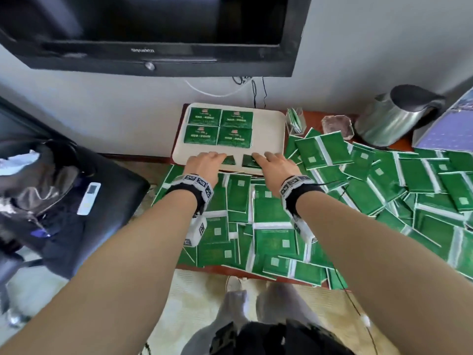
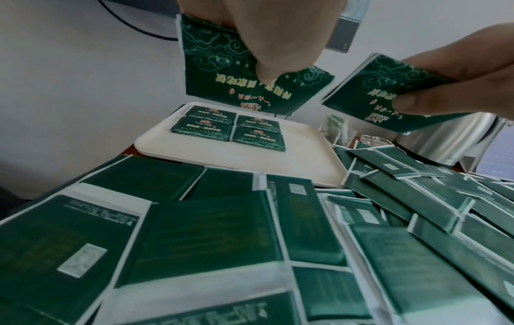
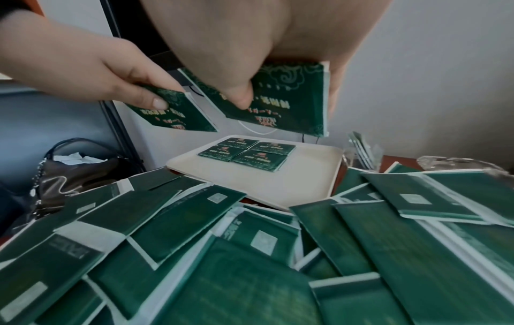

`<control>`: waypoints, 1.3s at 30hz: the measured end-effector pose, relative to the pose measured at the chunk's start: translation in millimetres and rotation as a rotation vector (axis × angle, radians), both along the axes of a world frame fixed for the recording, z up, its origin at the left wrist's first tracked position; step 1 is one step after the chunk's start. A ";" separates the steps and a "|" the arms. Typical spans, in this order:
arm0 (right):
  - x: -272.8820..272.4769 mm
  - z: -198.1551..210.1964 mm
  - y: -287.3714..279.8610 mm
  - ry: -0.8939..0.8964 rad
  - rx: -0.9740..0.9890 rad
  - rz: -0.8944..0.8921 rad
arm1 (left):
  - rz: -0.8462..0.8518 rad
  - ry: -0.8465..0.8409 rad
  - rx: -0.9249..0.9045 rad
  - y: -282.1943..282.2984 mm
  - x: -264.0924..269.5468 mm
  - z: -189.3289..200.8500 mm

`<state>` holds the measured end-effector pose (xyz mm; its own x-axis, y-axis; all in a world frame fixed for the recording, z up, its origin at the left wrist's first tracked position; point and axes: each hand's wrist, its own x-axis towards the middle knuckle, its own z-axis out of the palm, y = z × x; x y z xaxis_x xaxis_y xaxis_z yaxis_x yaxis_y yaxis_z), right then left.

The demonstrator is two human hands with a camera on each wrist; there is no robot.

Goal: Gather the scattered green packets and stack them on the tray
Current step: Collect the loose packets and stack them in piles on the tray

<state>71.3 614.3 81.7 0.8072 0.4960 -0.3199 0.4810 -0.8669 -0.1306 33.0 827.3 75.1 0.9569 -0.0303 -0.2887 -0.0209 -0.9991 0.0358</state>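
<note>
Green packets (image 1: 358,190) (one pinched per hand) above the tray (image 1: 268,139).

Packet-strewn table (image 1: 399,143); tray (image 1: 271,134); kettle (image 1: 391,119)

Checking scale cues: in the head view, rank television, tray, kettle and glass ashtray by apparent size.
1. television
2. tray
3. kettle
4. glass ashtray

The wide-angle lens makes real sizes unsure.

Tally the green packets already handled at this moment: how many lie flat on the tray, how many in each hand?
Green printed packets flat on the cream tray: 4
Packet in left hand: 1
Packet in right hand: 1
Total: 6
</note>
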 end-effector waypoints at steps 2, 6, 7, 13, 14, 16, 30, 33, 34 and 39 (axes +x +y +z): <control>9.0 -6.4 17.2 0.024 -0.022 0.013 | 0.000 0.015 0.012 16.2 9.5 -9.1; 33.6 -29.3 45.4 0.058 -0.053 0.032 | 0.018 0.056 0.023 38.3 28.7 -34.0; 41.2 -38.5 51.7 0.064 -0.065 0.043 | 0.020 0.067 0.030 42.1 33.7 -40.2; 76.0 -83.1 84.9 0.103 -0.108 0.090 | 0.077 0.206 0.027 60.4 62.7 -75.5; 78.1 -88.2 89.2 0.109 -0.108 0.092 | 0.084 0.220 0.023 62.0 64.5 -81.5; 79.4 -96.5 95.0 0.137 -0.122 0.089 | 0.101 0.228 0.014 63.1 62.0 -93.4; 52.0 -114.4 90.0 0.290 -0.074 -0.045 | 0.075 0.251 -0.043 60.7 28.1 -118.4; 51.8 -116.7 93.0 0.295 -0.056 -0.058 | 0.113 0.266 -0.053 67.3 30.8 -119.7; 53.1 -116.5 93.4 0.297 -0.048 -0.062 | 0.132 0.270 -0.055 69.5 32.5 -120.0; 54.2 -119.8 96.4 0.288 -0.018 -0.052 | 0.145 0.261 -0.093 81.5 39.4 -123.7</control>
<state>125.5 710.7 -38.1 0.7061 0.4489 -0.5477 0.3815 -0.8927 -0.2399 72.4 908.7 -48.6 0.8470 0.0631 -0.5279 0.1436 -0.9832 0.1129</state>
